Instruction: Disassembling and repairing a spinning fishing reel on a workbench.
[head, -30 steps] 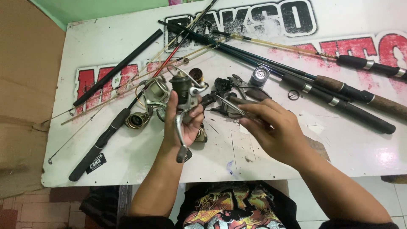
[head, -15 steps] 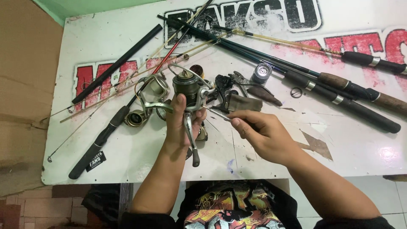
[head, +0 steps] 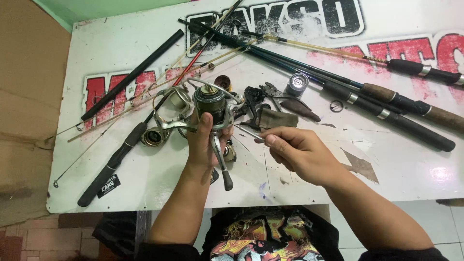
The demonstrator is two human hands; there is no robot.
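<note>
While it sits raised over the table [head: 96,58]: spinning reel [head: 211,104], upright, handle hanging down for access
Left hand [head: 203,145]: grip wrapped round the reel's stem, steadying it
Right hand [head: 297,152]: fingers pinched on a thin metal tool [head: 247,132], tip aimed at the reel body

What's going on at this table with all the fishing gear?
A person is working on a spinning reel. The left hand holds it up above the white table, its crank handle hanging down. The right hand pinches a thin metal tool with its tip pointed at the reel's side. Several fishing rods, another reel, a small spool and dark pliers lie spread across the table.
</note>
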